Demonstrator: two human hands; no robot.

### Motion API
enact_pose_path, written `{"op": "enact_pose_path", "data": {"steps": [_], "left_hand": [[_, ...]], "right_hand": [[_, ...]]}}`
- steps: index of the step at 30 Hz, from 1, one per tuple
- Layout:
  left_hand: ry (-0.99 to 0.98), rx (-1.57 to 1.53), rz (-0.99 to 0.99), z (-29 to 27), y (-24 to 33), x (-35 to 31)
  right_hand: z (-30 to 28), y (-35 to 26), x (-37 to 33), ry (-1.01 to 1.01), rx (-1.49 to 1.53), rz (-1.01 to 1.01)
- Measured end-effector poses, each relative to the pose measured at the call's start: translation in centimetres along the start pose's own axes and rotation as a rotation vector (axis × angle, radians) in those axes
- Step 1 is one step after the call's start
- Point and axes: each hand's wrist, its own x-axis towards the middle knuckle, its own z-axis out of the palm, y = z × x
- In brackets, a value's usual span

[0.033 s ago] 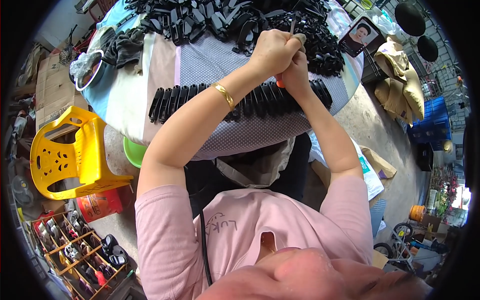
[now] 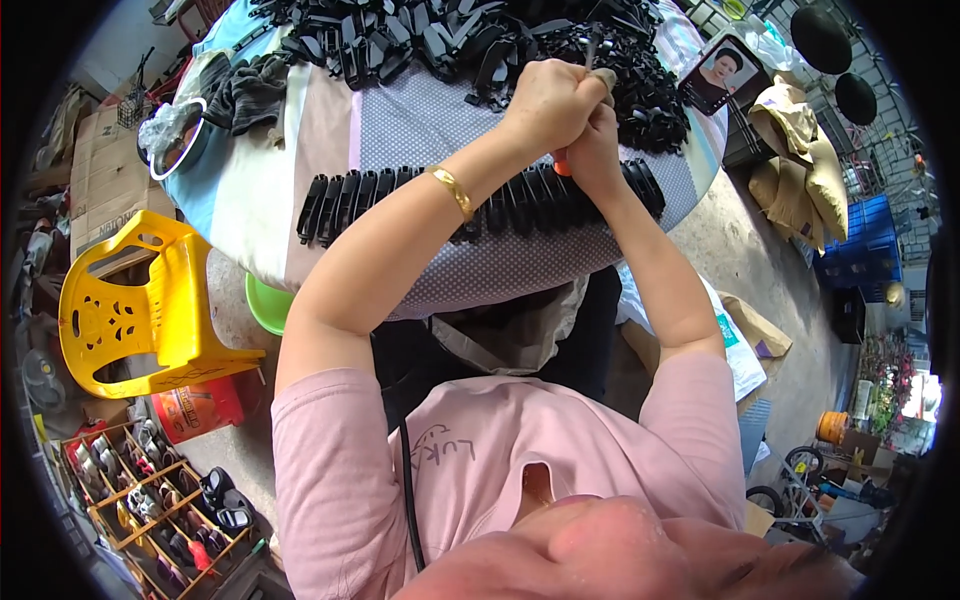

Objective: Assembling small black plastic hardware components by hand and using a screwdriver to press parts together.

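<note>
Over the far part of the table, my two hands meet. My right hand (image 2: 592,150) is closed around an orange-handled tool (image 2: 562,164); the handle's end sticks out below the palm. A thin metal shaft (image 2: 592,48) rises past the fingers, and whether it belongs to the same tool is hidden. My left hand (image 2: 552,102) is closed against the right one, with what it pinches hidden. Below both hands stands a row of black plastic clip-like pieces (image 2: 350,200), side by side. A heap of similar loose black pieces (image 2: 400,45) lies beyond them.
A pile of smaller black parts (image 2: 645,105) lies right of my hands. A phone (image 2: 722,72) on a stand is at the table's right edge. Dark gloves (image 2: 250,95) and a white-rimmed container (image 2: 190,150) sit at the left. A yellow chair (image 2: 150,310) stands beside the table.
</note>
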Motion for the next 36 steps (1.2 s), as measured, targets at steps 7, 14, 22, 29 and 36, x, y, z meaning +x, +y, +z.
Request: {"op": "enact_pose_path", "data": {"steps": [7,14,22,29,36], "left_hand": [[-0.058,0.090,-0.133,-0.8,1.1,0.5],[0.004,0.011,-0.018,-1.4,0.1,-0.8],[0.021,0.060,-0.109,-2.6,-0.3,-0.6],[-0.034,0.079,-0.024,-2.9,1.1,-1.5],[0.032,-0.041,-0.100,-3.7,-1.4,-1.3]], "right_hand": [[0.6,-0.3,0.7,0.002,0.081,0.016],[1.3,0.6,0.0,-0.025,0.065,0.017],[2.0,0.5,0.7,-0.101,-0.053,0.039],[2.4,0.7,-0.5,-0.023,0.085,0.017],[3.8,0.2,0.2,-0.031,0.067,-0.017]]}}
